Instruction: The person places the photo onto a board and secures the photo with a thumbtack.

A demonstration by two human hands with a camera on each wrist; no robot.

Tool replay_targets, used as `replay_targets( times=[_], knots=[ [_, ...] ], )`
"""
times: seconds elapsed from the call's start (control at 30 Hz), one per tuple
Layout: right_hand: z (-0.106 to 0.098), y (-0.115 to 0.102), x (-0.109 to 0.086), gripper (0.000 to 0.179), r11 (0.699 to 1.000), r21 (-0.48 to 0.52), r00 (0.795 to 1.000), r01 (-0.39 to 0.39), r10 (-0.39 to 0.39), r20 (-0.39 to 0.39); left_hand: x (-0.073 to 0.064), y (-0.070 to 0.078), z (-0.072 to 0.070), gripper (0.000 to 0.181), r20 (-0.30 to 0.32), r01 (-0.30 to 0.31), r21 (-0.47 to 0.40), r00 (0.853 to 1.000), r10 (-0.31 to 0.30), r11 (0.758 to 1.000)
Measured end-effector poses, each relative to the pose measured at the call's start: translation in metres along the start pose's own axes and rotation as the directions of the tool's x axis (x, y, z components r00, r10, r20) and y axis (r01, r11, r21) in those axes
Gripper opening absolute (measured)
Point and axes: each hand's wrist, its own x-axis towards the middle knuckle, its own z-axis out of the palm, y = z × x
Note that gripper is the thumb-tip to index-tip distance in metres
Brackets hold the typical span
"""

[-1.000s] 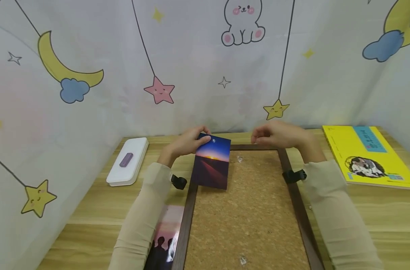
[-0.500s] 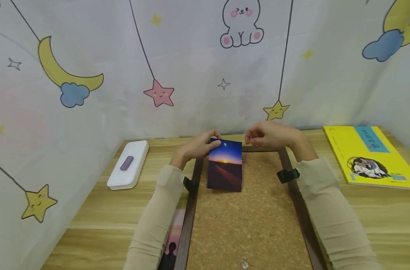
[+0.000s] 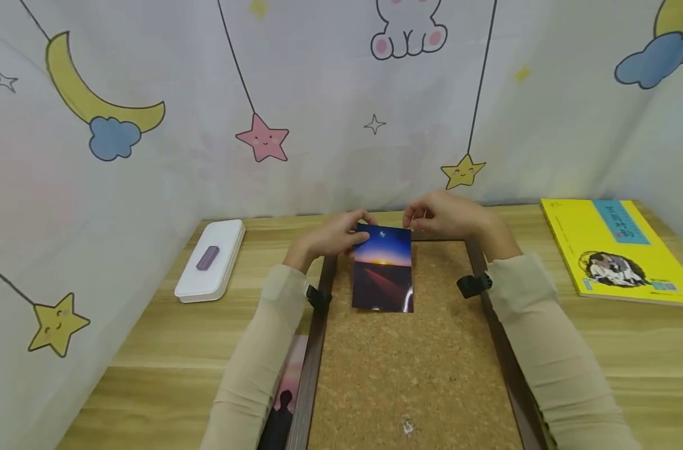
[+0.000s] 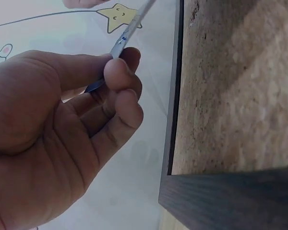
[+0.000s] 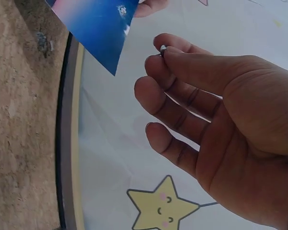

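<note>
A glossy photo print point(image 3: 382, 275) of a sunset over dark ground is held over the upper part of a cork board point(image 3: 409, 362) with a brown frame. My left hand point(image 3: 336, 239) pinches its upper left corner between thumb and fingers; the left wrist view catches the print point(image 4: 129, 33) edge-on. A small whitish mark shows near its top edge. My right hand point(image 3: 445, 215) is just beyond the print's upper right corner. Between its thumb and forefinger it pinches a tiny shiny piece point(image 5: 163, 49), too small to tell what it is; the other fingers are loosely curled.
Another clear, shiny bit point(image 3: 408, 427) is on the lower cork. A pink photo point(image 3: 291, 381) lies partly under the frame's left side. At left, a white case point(image 3: 223, 269) carries a purple block point(image 3: 208, 257). A yellow book point(image 3: 617, 250) lies at right, and a patterned curtain point(image 3: 330, 94) hangs behind.
My left hand has carried the photo print rightward over the cork board and straightened it. My right hand has shifted slightly left, so the two hands are closer together.
</note>
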Motion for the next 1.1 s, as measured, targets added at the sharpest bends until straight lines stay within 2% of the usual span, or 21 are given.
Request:
replay_targets(
  times=[0.23,0.4,0.53,0.77,0.97,1.1],
  knots=[
    [0.008,0.005,0.008,0.017,0.998,-0.02,0.998,0.059,-0.059,-0.006,0.004,0.001,0.001,0.03,0.042,-0.018,0.023,0.999,0.017,1.0],
    [0.014,0.006,0.012,0.017,0.997,-0.015,0.997,0.073,-0.073,0.002,0.004,-0.002,0.004,0.032,0.065,-0.007,0.008,0.998,0.006,1.0],
    [0.019,0.007,0.014,0.016,0.996,-0.025,0.996,0.08,-0.079,0.026,0.006,-0.004,0.008,0.032,0.073,0.015,0.051,0.997,-0.019,0.999],
    [0.02,0.012,0.008,0.014,0.998,-0.049,0.998,0.036,-0.034,0.045,0.014,0.003,0.014,0.037,0.14,0.027,0.071,0.989,-0.037,0.997],
    [0.024,0.012,0.015,0.014,0.999,-0.027,0.998,0.026,-0.024,0.053,0.011,0.001,0.015,0.036,0.124,0.056,0.117,0.99,-0.07,0.992],
    [0.029,0.013,0.02,0.013,0.999,-0.03,0.998,0.029,-0.027,0.063,0.011,0.0,0.016,0.035,0.127,0.049,0.12,0.99,-0.064,0.992]
  ],
)
